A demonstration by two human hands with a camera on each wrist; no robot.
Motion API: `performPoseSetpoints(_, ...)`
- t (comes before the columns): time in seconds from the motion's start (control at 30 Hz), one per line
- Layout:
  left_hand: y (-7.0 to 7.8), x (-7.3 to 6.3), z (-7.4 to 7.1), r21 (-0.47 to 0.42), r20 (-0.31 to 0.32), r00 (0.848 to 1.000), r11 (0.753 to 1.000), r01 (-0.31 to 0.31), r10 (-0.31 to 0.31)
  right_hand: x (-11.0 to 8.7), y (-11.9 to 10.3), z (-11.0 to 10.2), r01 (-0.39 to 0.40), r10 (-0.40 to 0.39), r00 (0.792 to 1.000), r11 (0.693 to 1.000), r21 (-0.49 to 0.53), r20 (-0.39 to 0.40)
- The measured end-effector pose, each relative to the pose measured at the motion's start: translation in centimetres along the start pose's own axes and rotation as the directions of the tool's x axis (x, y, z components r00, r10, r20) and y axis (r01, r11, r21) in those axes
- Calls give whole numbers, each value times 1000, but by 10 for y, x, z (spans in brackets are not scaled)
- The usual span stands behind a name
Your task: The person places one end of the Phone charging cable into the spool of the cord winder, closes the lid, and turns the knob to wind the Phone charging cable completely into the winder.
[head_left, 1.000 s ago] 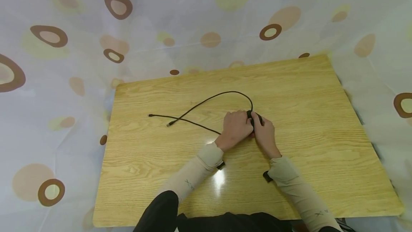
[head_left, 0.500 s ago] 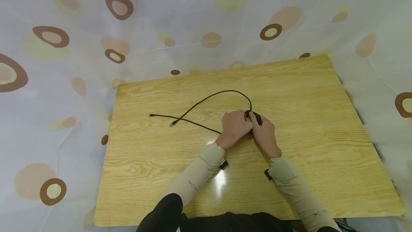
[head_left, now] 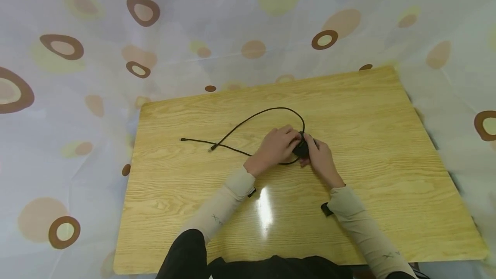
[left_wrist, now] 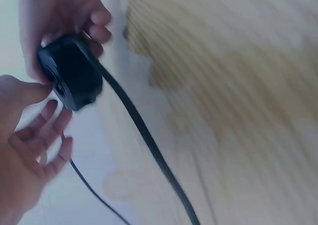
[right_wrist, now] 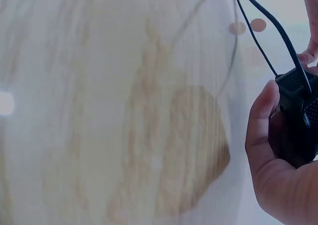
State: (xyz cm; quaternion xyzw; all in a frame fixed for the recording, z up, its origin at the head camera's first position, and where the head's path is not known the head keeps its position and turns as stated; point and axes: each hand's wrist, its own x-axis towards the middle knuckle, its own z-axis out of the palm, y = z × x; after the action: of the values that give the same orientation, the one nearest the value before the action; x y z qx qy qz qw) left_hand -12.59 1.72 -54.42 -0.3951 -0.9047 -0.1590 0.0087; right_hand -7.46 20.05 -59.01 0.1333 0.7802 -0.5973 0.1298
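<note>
A small black box with rounded corners [head_left: 300, 150] is held over the table, with a black cable [head_left: 280, 108] running out of it on two sides. My right hand [head_left: 320, 158] grips the box from the right; the right wrist view shows its fingers curved round the dark, textured body [right_wrist: 298, 135]. From the left, my left hand [head_left: 273, 147] has its fingertips on the box's upper edge. In the left wrist view its thumb and bent fingers [left_wrist: 37, 140] pinch the near edge of the box [left_wrist: 77, 73], and part of that edge is hidden.
The cable's two ends cross on the wooden table [head_left: 387, 175] to the left. One ends in a metal-tipped USB plug [head_left: 212, 148], the other in a smaller plug [head_left: 183, 139]. A patterned curtain [head_left: 232, 20] stands behind the table and along both sides.
My left hand has opened its grip somewhat and drawn back to the left, exposing more of the box and the cable below it. The right hand keeps its hold.
</note>
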Motion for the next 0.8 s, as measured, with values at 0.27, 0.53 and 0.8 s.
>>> performPoseSetpoints(0.27,-20,0,-9,201,39,954,933,-298,297,0,-5,-6,5,-2,997,1000,-31,83)
performPoseSetpoints(0.53,-28,10,-19,332,134,880,815,-474,457,0,-7,-11,-8,18,988,998,-65,155)
performPoseSetpoints(0.8,-31,16,-18,360,157,831,752,-552,534,1,-1,-12,-4,10,990,999,-46,141)
